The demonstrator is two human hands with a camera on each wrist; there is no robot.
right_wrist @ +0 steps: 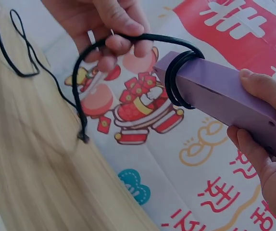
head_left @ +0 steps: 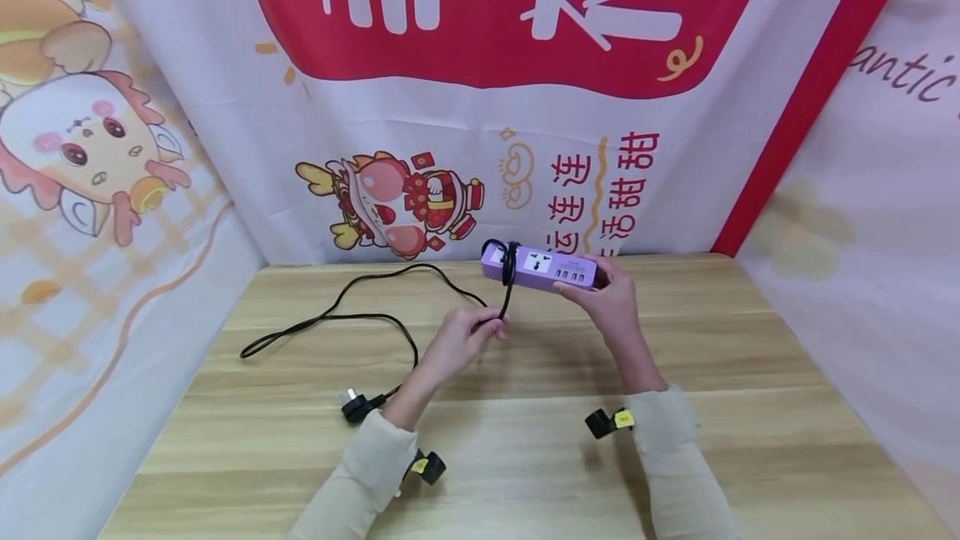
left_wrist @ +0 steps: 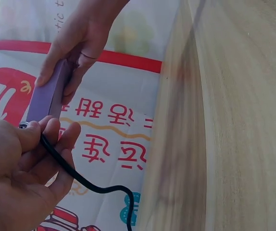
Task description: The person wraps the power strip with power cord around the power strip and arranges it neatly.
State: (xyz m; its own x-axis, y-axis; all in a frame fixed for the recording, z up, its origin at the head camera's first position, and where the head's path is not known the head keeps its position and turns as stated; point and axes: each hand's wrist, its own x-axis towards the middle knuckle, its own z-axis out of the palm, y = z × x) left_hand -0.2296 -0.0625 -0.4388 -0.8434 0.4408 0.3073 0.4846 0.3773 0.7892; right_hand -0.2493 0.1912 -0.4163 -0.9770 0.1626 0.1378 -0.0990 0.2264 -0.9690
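A purple power strip (head_left: 537,267) with white sockets and several USB ports is held up over the back of the table. My right hand (head_left: 611,300) grips its right end, thumb on one side and fingers on the other. Near the strip's other end, a few turns of its black cord (right_wrist: 173,79) are wound around the body. My left hand (head_left: 467,335) pinches the cord a short way from these turns, between thumb and fingers. The rest of the cord lies in a long loop across the table's left side, ending in a black plug (head_left: 360,407) with metal prongs.
The wooden table (head_left: 525,457) meets a printed cloth backdrop (head_left: 420,115) close behind the power strip. Cloth walls also stand at left and right. Black wrist cameras with yellow labels show beside both sleeves.
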